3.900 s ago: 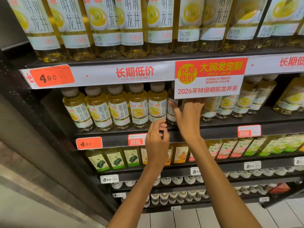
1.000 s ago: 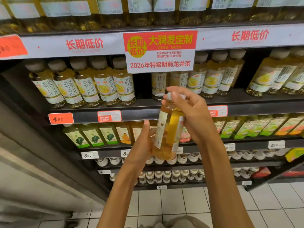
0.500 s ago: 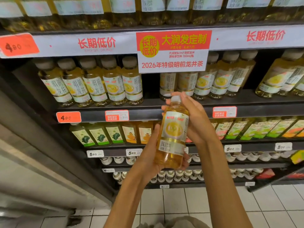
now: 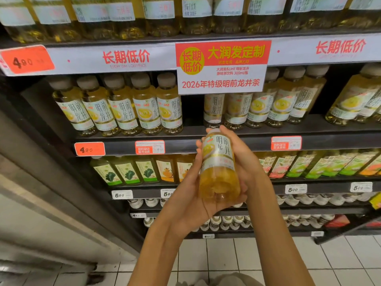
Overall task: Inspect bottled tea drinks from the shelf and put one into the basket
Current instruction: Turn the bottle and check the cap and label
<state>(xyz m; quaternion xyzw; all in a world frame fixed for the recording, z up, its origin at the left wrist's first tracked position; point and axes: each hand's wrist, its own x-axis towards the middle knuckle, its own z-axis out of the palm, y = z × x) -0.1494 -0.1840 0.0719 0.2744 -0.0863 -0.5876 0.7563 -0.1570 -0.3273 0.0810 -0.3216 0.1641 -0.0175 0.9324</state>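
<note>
In front of the shelf [image 4: 226, 139], full tea bottle [image 4: 219, 168] cradled by left hand [image 4: 185, 203] and right hand [image 4: 245, 162], fingers curled around it; likely weighty, rigid, smooth, best gripped mid-label.

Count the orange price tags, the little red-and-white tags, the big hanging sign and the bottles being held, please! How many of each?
Orange price tags: 2
Red-and-white tags: 2
Big hanging sign: 1
Held bottle: 1
Total: 6
</note>
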